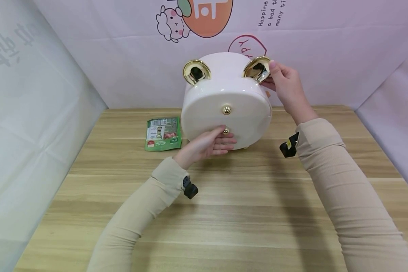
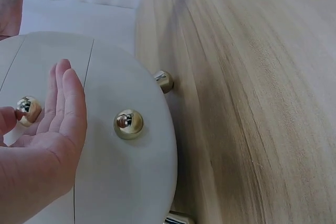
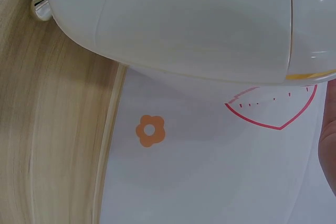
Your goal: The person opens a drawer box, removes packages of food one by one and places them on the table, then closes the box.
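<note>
A round white drawer box (image 1: 204, 113) stands on the table with two gold ear-shaped pieces on top. My right hand (image 1: 287, 85) pinches the right gold ear (image 1: 248, 71), thumb in front and fingers behind. My left hand (image 1: 209, 145) is at the front of the box, its thumb tip touching the middle gold knob (image 1: 226, 131) and its other fingers straight. Above that is the upper knob (image 1: 226, 109). The left wrist view shows a lower knob (image 2: 128, 124), hidden behind my hand in the head view. In the right wrist view, the box side (image 3: 184, 24) fills the top.
A green packet (image 1: 163, 134) lies left of the box. Behind the box hangs a white printed cloth (image 1: 132, 71). Wood-grain tabletop (image 1: 231, 219) stretches in front, and short gold feet (image 2: 164, 81) hold the box up.
</note>
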The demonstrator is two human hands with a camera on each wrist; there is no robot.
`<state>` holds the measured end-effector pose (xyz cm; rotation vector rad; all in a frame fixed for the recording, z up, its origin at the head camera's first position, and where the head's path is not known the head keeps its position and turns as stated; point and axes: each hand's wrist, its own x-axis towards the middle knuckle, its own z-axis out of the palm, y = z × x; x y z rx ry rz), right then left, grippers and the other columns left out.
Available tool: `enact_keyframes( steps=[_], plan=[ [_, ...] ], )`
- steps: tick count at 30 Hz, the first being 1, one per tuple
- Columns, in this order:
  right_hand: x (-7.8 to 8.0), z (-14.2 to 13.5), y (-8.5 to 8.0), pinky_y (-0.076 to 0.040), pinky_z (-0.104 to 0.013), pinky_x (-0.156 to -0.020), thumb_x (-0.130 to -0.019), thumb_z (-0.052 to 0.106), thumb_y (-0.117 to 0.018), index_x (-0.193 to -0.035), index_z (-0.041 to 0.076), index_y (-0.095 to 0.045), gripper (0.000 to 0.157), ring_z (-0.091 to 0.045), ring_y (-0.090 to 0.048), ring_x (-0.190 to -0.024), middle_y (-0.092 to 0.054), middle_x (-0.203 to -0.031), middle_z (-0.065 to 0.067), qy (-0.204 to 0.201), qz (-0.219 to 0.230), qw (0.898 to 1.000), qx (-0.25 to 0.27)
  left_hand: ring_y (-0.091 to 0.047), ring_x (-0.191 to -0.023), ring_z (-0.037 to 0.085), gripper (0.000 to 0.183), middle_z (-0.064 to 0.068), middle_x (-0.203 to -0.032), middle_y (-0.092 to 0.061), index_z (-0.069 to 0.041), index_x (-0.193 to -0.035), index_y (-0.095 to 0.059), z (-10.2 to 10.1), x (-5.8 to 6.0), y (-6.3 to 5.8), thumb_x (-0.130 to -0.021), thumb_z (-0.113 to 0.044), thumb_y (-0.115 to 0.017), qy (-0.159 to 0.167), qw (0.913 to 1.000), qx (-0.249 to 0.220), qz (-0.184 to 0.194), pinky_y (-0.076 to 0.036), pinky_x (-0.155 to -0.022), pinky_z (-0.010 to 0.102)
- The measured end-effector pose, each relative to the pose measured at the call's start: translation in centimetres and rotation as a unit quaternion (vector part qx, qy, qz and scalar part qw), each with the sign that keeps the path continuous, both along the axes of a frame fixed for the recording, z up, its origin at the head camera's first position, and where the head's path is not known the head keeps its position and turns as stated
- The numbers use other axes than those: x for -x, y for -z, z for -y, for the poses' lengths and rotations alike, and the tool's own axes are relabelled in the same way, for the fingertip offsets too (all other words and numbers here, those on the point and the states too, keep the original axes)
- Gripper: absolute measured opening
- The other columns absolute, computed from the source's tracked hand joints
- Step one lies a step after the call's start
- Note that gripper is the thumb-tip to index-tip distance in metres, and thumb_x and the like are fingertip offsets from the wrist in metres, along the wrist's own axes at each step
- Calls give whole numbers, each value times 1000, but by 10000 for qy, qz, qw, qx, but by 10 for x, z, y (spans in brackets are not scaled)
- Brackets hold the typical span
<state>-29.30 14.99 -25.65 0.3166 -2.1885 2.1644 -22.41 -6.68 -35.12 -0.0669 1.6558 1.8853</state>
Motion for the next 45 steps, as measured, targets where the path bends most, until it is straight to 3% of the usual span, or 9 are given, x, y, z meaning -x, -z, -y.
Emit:
enact_keyframes(
  steps=[14,18,21,25,28,45],
  plan=[
    [0,0,-1,-54,-10,-78,-95,39,-51,-127,-3,-55,53,-5,-65,-89,-64,-99,3,-33,33,10000,-74,-48,-130,34,47,21,-140,-51,4,-134,-47,-2,-2,-2,-103,-29,-39,-495,9969,-569,218,-39,-112,39],
    [-1,1,0,-55,-11,-76,-95,37,-52,-124,-4,-56,51,-5,-66,-84,-65,-95,2,-44,6,9999,158,-66,-110,24,45,21,-138,-53,4,-132,-49,-3,-2,-2,-102,-29,-40,-589,9966,-526,231,-39,-112,40],
    [-1,1,0,-55,-11,-76,-95,37,-52,-122,-4,-57,49,-4,-66,-84,-66,-94,3,-52,-15,9998,179,-69,-85,12,45,21,-137,-53,4,-131,-51,-3,-1,-1,-102,-29,-41,-619,9968,-454,222,-41,-110,39],
    [-2,1,-1,-55,-11,-77,-95,37,-51,-126,-5,-55,52,-5,-66,-86,-65,-95,3,-63,6,9999,153,-68,-76,7,44,22,-135,-55,4,-128,-53,-3,-1,0,-101,-29,-42,-584,9976,-315,184,-56,-89,26],
    [-2,0,-1,-55,-11,-77,-95,37,-51,-128,-6,-53,53,-5,-65,-87,-65,-95,4,-66,19,9999,141,-68,-77,7,43,21,-134,-56,3,-126,-55,-3,-1,0,-101,-30,-43,-559,9980,-234,165,-57,-69,18],
    [1,-1,-1,-55,-11,-77,-95,36,-51,-127,-5,-54,53,-5,-66,-87,-65,-95,3,-89,87,9998,175,-68,-77,5,47,21,-132,-57,1,-127,-57,0,-6,3,-100,-35,-43,-327,9994,-42,122,-56,-68,17]
  ],
)
